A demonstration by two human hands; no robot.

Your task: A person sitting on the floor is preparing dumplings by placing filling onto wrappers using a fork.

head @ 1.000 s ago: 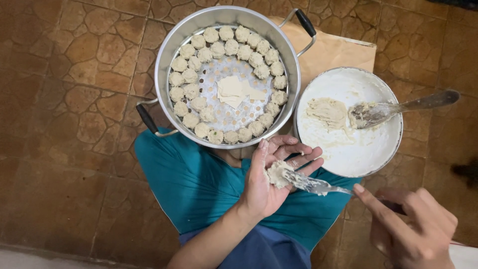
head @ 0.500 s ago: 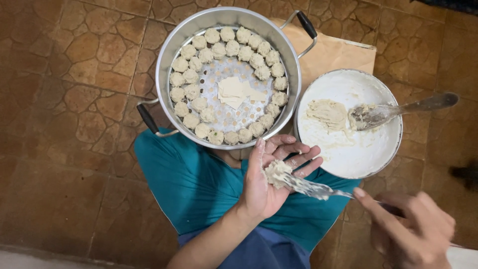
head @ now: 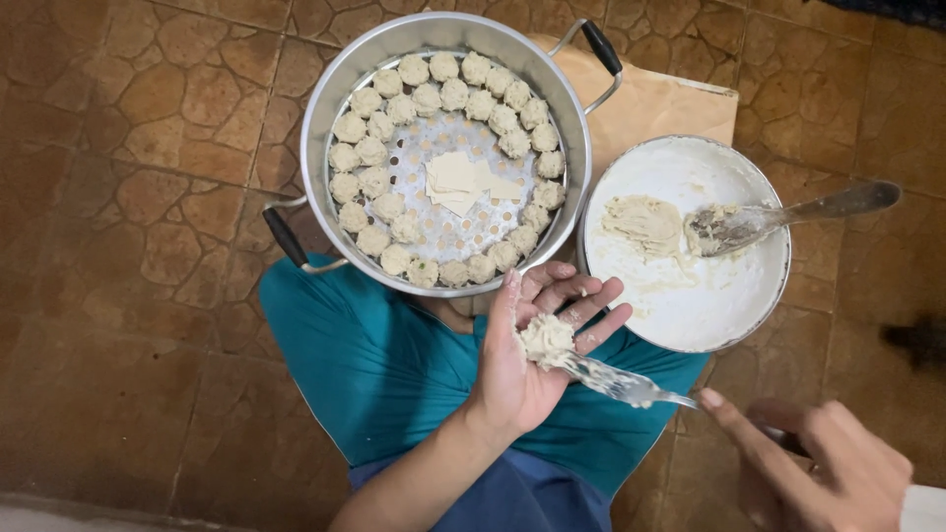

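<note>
My left hand [head: 527,360] is held palm up over my teal-clad lap, cupping a dumpling wrapper with a lump of pale filling [head: 545,338] on it. My right hand [head: 823,473], at the lower right, grips the handle of a fork [head: 631,384]. The fork's tines press into the filling on my left palm. Just above my hands stands a metal steamer pot [head: 325,108] with black handles. Several shaped dumplings [head: 365,103] ring its perforated tray, and loose flat wrappers [head: 458,182] lie in the tray's middle.
A white bowl [head: 729,315] to the right of the pot holds filling paste [head: 645,222] and a metal spoon [head: 788,212]. A brown board [head: 660,103] lies under the pot and bowl. Brown patterned floor tiles [head: 128,246] surround everything.
The fork has pushed the filling a little further onto my left palm. My right hand shifted slightly. Pot, bowl and spoon are unmoved.
</note>
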